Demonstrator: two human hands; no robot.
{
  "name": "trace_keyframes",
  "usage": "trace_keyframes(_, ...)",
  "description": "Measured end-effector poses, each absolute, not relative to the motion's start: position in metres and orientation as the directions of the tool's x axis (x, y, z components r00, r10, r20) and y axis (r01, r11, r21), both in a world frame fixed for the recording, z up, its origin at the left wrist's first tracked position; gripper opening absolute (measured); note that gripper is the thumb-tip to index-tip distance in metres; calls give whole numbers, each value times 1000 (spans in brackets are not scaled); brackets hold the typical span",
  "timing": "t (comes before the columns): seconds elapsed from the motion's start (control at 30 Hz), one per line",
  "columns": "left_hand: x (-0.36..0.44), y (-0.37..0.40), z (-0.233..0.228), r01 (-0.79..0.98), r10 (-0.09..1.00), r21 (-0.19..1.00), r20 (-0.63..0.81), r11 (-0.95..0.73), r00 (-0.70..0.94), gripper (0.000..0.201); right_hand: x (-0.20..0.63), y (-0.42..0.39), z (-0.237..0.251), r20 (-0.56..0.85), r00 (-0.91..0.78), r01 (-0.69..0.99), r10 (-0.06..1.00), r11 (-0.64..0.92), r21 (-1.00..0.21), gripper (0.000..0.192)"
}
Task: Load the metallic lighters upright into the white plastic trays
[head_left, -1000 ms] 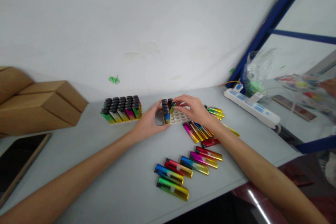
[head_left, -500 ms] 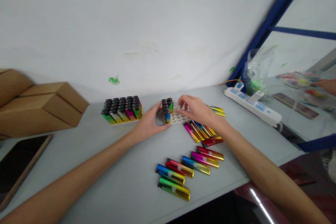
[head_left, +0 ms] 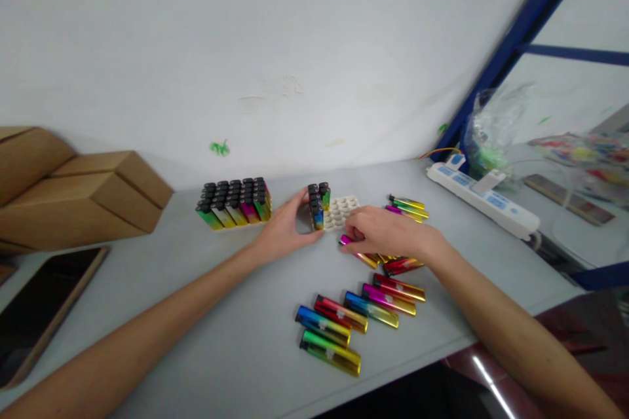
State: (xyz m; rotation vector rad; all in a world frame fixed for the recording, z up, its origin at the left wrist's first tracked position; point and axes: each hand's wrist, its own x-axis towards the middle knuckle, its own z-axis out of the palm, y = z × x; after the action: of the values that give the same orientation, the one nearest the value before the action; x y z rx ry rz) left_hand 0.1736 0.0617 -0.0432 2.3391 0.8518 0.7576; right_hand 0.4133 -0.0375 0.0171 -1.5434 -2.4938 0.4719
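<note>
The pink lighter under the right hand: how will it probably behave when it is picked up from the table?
The pink lighter looks stiff and small, so it is probably light and keeps its shape. Its shiny metallic surface may be a little slippery for the right hand. It lies flat on the table like the others, so it probably will not roll.

Left hand [head_left: 285, 230] steadies the tray [head_left: 340, 211]; right hand [head_left: 388, 234] touches a magenta lighter [head_left: 358, 253].

Grey table [head_left: 236, 340]: full lighter tray [head_left: 236, 204], part-filled tray [head_left: 339, 211], loose lighters [head_left: 361, 308], cardboard boxes [head_left: 83, 200], tablet [head_left: 44, 308], power strip [head_left: 484, 200] are carried.
</note>
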Motion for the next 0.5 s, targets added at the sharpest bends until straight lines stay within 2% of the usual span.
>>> trace_keyframes(0.13, 174, 61, -40, 352, 684, 670, 323, -653, 654, 94, 404, -39, 25, 83, -570, 705, 817, 539, -461, 21)
trace_keyframes(0.2, 175, 60, -36, 306, 666, 691, 335, -654, 667, 92, 400, -40, 32, 135, -564, 641, 815, 535, -550, 24)
trace_keyframes(0.27, 175, 58, -31, 264, 651, 716, 337, -647, 680, 87, 395, -41, 37, 130, -552, 520, 824, 462, -719, 24)
trace_keyframes(0.37, 176, 55, -26, 244, 651, 750, 308, -615, 693, 80, 389, -41, 38, 113, -573, 221, 812, 286, -932, 23)
trace_keyframes(0.43, 177, 54, -25, 250, 657, 759, 292, -601, 695, 77, 387, -41, 36, 133, -553, 108, 822, 229, -967, 24)
trace_keyframes(0.5, 177, 54, -27, 257, 659, 753, 295, -606, 692, 75, 386, -40, 32, 156, -517, 80, 841, 229, -970, 24)
